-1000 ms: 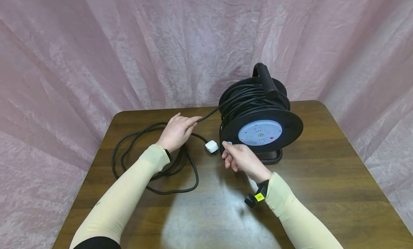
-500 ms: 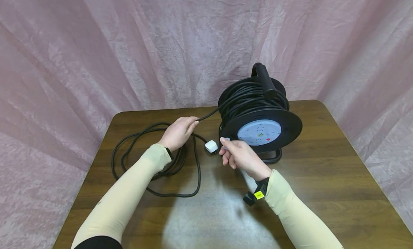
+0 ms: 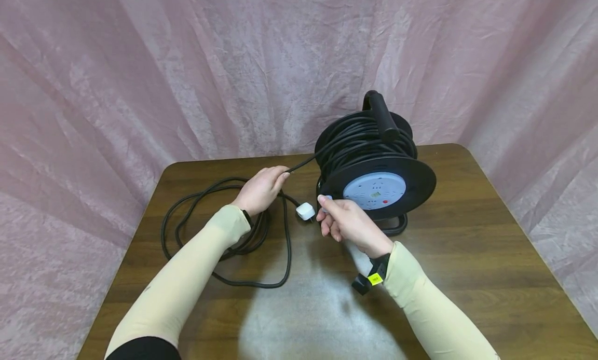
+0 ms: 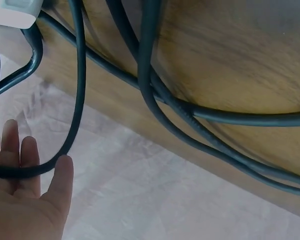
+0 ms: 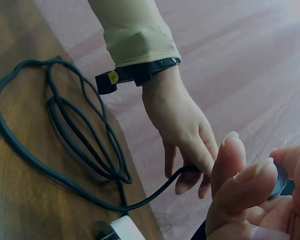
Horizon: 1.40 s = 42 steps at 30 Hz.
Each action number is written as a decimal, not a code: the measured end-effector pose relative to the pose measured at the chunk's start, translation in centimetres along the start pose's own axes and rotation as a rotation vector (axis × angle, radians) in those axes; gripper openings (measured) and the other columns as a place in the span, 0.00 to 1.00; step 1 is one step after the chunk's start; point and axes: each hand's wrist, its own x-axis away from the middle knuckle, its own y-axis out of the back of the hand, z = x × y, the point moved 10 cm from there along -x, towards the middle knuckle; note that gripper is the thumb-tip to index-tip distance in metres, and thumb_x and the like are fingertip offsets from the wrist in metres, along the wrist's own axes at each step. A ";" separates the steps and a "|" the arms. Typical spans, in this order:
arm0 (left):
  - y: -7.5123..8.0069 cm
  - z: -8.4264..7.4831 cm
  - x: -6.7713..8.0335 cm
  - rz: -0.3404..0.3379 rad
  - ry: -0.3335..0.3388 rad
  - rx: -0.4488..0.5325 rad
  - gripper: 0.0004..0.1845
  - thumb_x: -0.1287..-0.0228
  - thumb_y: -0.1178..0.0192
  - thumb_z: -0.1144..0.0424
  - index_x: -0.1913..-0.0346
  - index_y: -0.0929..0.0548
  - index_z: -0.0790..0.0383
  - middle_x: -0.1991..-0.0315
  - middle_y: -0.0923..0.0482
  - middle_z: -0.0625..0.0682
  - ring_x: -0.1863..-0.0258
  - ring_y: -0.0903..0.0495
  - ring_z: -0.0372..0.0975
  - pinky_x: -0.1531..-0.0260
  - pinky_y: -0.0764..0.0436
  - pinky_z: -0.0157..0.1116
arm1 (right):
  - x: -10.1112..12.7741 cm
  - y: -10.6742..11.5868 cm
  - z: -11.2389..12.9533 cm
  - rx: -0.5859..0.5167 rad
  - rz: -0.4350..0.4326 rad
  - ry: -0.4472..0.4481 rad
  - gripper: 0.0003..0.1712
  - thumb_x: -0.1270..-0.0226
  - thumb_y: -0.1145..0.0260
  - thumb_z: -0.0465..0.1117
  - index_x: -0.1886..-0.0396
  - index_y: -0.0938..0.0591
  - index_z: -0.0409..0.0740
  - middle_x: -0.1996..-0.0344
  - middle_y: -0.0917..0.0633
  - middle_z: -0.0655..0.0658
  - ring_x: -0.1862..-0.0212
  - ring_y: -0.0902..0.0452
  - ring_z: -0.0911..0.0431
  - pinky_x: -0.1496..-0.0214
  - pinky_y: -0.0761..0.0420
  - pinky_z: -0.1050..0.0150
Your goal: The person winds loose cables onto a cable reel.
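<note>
A black cable reel (image 3: 327, 181) stands upright on the table's right half, its pale blue socket panel (image 3: 380, 183) facing forward. From the wound coil, the black cable (image 3: 302, 166) runs left to my left hand (image 3: 261, 189). The cable crosses the inside of my left fingers in the left wrist view, with the thumb against it; the fingers cup it loosely. My right hand (image 3: 351, 224), before the reel's lower left, pinches a grey-blue crank knob (image 5: 280, 181) between thumb and fingers. Most of the knob is hidden.
A white plug (image 3: 306, 211) lies on the table between both hands. Loose cable loops (image 3: 168, 230) spread over the wooden table (image 3: 476, 256) under my left arm. The reel's handle (image 3: 385, 119) rises above the coil. A pink curtain (image 3: 280, 64) hangs behind.
My left fingers, spread a second ago, have drawn in around the cable. My right hand has shifted slightly up with the knob. The front loop of loose cable has changed shape a little.
</note>
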 end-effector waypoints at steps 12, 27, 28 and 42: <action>-0.1 -0.5 -0.8 0.036 -0.032 0.033 0.25 0.15 0.63 0.47 0.35 0.23 0.57 0.48 0.19 0.50 0.42 0.24 0.46 0.41 0.26 0.48 | 0.2 0.3 1.0 -0.012 0.010 0.018 0.38 0.22 0.44 0.64 0.60 0.22 0.28 0.79 0.19 0.42 0.83 0.33 0.58 0.79 0.31 0.68; -1.0 -0.7 -1.8 0.042 0.002 0.129 0.20 0.14 0.59 0.51 0.39 0.22 0.59 0.47 0.21 0.51 0.49 0.23 0.42 0.47 0.23 0.45 | 0.5 0.7 2.7 -0.009 0.019 0.031 0.35 0.23 0.44 0.66 0.63 0.20 0.34 0.78 0.19 0.41 0.83 0.33 0.57 0.78 0.29 0.68; -1.0 -0.6 -1.7 0.043 0.014 0.136 0.19 0.14 0.59 0.52 0.40 0.22 0.59 0.47 0.21 0.52 0.51 0.23 0.43 0.49 0.23 0.45 | 0.6 0.8 2.8 -0.011 0.017 0.032 0.35 0.22 0.44 0.65 0.62 0.21 0.32 0.78 0.19 0.41 0.83 0.33 0.57 0.78 0.30 0.68; -3.2 1.4 -1.5 0.132 0.263 0.662 0.16 0.14 0.57 0.58 0.44 0.26 0.69 0.44 0.25 0.67 0.44 0.23 0.54 0.56 0.13 0.46 | 1.2 1.7 4.3 -0.034 0.008 0.048 0.37 0.21 0.45 0.64 0.61 0.22 0.29 0.78 0.20 0.42 0.83 0.33 0.57 0.80 0.33 0.69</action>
